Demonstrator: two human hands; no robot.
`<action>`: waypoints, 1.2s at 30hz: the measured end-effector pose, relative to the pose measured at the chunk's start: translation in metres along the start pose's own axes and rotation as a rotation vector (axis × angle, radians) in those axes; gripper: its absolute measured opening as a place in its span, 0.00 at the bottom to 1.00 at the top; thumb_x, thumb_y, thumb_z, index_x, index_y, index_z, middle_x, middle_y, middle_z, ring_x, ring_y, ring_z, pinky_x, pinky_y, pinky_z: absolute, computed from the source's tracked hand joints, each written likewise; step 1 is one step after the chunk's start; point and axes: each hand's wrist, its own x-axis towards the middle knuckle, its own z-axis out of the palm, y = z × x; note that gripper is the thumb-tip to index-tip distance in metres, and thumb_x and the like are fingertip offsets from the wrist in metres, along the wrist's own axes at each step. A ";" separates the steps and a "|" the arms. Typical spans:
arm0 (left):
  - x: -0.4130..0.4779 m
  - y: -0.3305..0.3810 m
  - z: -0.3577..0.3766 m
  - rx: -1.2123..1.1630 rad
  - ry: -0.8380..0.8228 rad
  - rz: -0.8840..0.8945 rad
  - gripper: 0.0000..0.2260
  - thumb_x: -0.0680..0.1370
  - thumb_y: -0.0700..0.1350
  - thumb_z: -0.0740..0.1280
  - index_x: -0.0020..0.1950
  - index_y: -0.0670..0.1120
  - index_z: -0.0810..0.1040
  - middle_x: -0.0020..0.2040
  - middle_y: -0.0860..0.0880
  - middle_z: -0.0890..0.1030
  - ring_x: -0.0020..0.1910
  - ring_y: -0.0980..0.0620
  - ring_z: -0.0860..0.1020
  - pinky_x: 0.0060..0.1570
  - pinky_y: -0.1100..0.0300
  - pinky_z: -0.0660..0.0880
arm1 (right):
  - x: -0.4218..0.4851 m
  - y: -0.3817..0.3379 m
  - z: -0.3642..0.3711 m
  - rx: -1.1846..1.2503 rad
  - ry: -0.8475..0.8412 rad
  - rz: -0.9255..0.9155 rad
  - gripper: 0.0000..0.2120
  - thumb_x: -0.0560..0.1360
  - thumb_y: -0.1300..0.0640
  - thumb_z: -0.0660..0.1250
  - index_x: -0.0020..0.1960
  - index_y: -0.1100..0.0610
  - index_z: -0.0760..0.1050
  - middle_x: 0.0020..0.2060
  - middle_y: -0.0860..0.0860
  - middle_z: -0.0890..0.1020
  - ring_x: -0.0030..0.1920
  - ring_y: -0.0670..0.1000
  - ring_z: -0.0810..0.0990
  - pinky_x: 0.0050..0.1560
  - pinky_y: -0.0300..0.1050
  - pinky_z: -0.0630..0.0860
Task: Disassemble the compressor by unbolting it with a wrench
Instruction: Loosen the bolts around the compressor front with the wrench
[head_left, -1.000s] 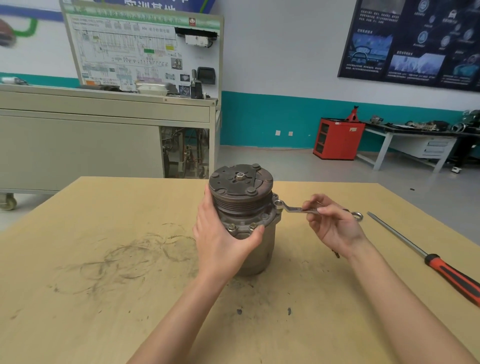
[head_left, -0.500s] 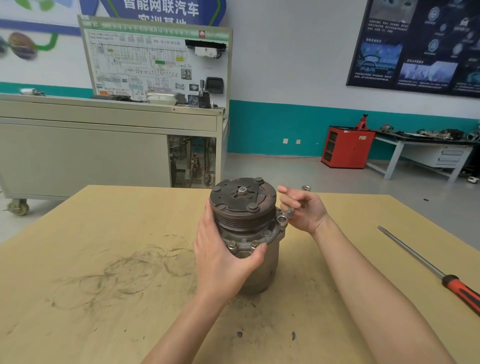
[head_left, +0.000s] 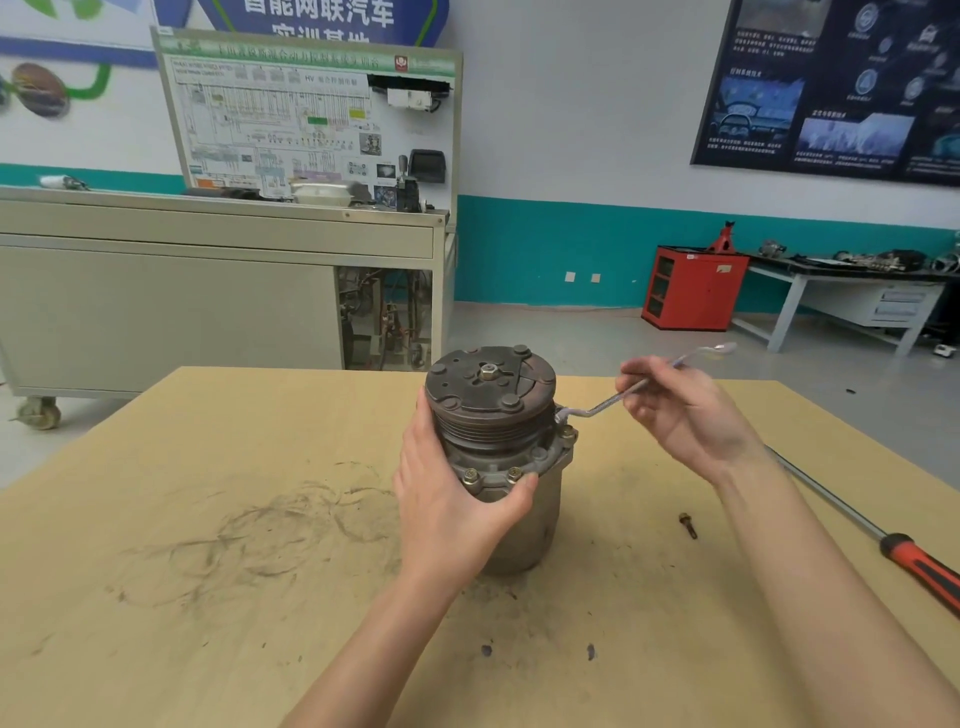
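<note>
**Wrench on the right-side flange bolt**

Compressor (head_left: 498, 457) stands upright near the middle of the table (head_left: 208, 571), pulley face up. Left hand (head_left: 447, 499) grips the body from the near-left, thumb curled over the flange edge just beside two front bolts (head_left: 471, 474); it steadies the unit.

Right hand (head_left: 685, 410) holds the offset ring wrench (head_left: 605, 404), fingers (head_left: 636, 387) curled round the shank. The ring end sits at the right-side flange bolt (head_left: 568, 432). Cannot tell whether it is fully seated on the head. The handle angles up and away to the right.

One loose bolt (head_left: 688, 526) lies on the table right of the compressor. A red-handled screwdriver (head_left: 924, 569) lies farther right, well apart.

Judgement: unbolting stage, early; one fastener out, several flange bolts in place. Next move calls for the ring squarely on the head, a firm counter-hold from the left hand, then a swing of the handle. Risk: the ring slips off if it sits cocked.
</note>
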 end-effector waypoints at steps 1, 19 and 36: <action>0.000 0.000 0.000 0.003 -0.001 0.003 0.50 0.60 0.67 0.68 0.77 0.60 0.47 0.74 0.56 0.62 0.73 0.56 0.60 0.73 0.51 0.57 | -0.014 -0.005 0.007 -0.136 0.060 -0.088 0.14 0.76 0.55 0.60 0.45 0.61 0.81 0.38 0.56 0.84 0.36 0.51 0.83 0.36 0.37 0.79; -0.001 -0.001 0.002 0.034 0.001 -0.012 0.53 0.60 0.70 0.66 0.79 0.55 0.47 0.75 0.53 0.61 0.74 0.53 0.60 0.73 0.45 0.58 | -0.103 0.053 0.067 -1.582 0.003 -0.999 0.23 0.83 0.53 0.53 0.49 0.67 0.82 0.51 0.63 0.82 0.45 0.56 0.84 0.41 0.47 0.82; 0.001 -0.003 0.003 0.015 0.022 -0.002 0.51 0.60 0.68 0.67 0.78 0.56 0.49 0.74 0.55 0.62 0.73 0.55 0.61 0.73 0.48 0.58 | -0.079 0.066 0.038 -0.038 0.328 -0.392 0.09 0.78 0.67 0.50 0.47 0.59 0.68 0.44 0.59 0.84 0.43 0.59 0.84 0.46 0.45 0.80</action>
